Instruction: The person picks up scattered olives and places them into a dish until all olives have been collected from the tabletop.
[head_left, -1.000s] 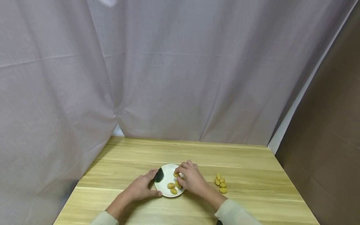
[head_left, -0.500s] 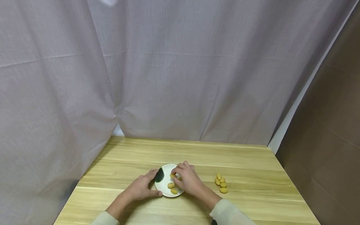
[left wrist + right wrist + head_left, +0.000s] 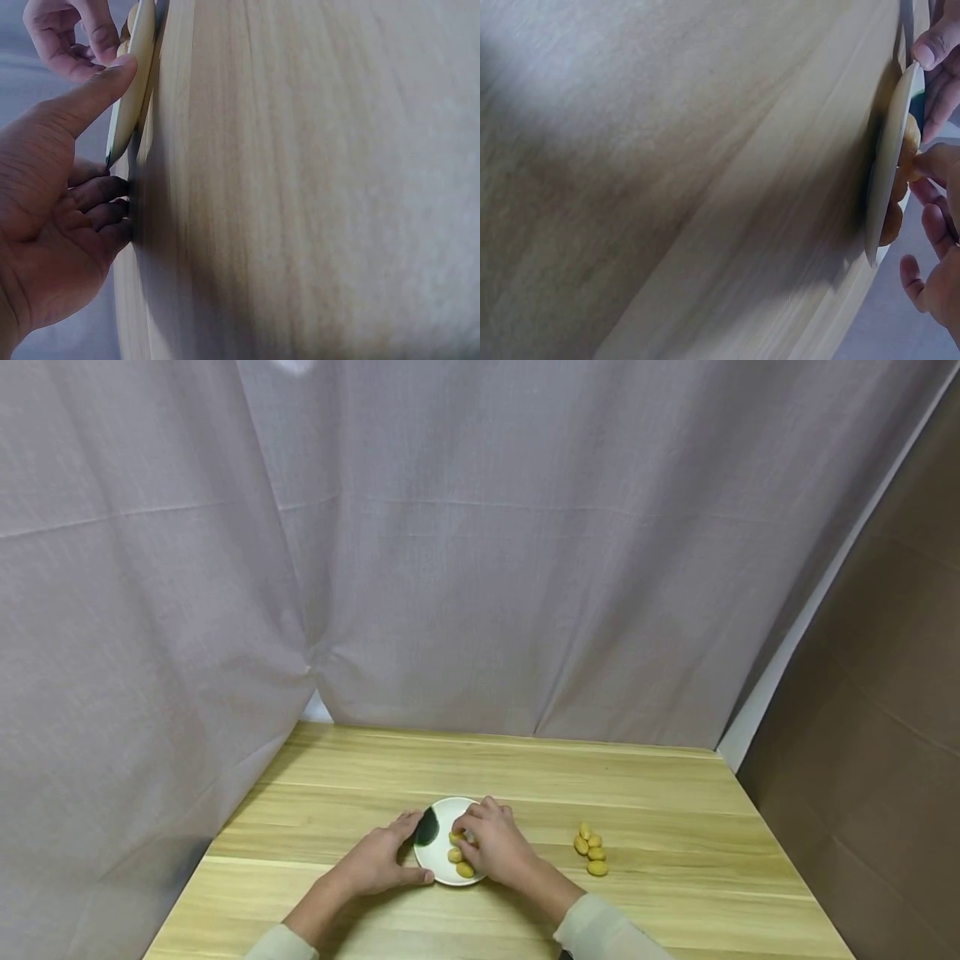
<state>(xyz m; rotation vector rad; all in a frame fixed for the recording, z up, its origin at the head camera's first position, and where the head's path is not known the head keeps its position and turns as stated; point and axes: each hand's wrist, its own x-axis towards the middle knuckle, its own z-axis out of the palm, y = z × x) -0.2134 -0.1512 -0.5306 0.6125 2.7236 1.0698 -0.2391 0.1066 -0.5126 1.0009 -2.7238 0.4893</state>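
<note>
A small round white plate (image 3: pixel 442 862) with a dark green patch lies on the table. My left hand (image 3: pixel 377 862) holds its left side, thumb on the near rim and fingers at the far left edge. In the left wrist view the thumb rests on the rim of the plate (image 3: pixel 132 94), the other fingers curled below it. Over the plate, my right hand (image 3: pixel 495 846) pinches a small yellow oval fruit (image 3: pixel 457 838) between thumb and fingertips. More such fruits (image 3: pixel 465 869) sit beside it on the plate, partly hidden by that hand. The right wrist view shows fruits (image 3: pixel 891 225) clustered along the plate.
To the right of the plate, several loose yellow fruits (image 3: pixel 581 845) lie close together on the wooden table (image 3: pixel 675 827). A grey curtain (image 3: pixel 465 568) hangs behind and on the left; a brown panel (image 3: pixel 877 735) stands at the right.
My right hand has moved left and slightly nearer over the plate, shifting the pinched fruit towards the others. The left hand and the plate have stayed almost still.
</note>
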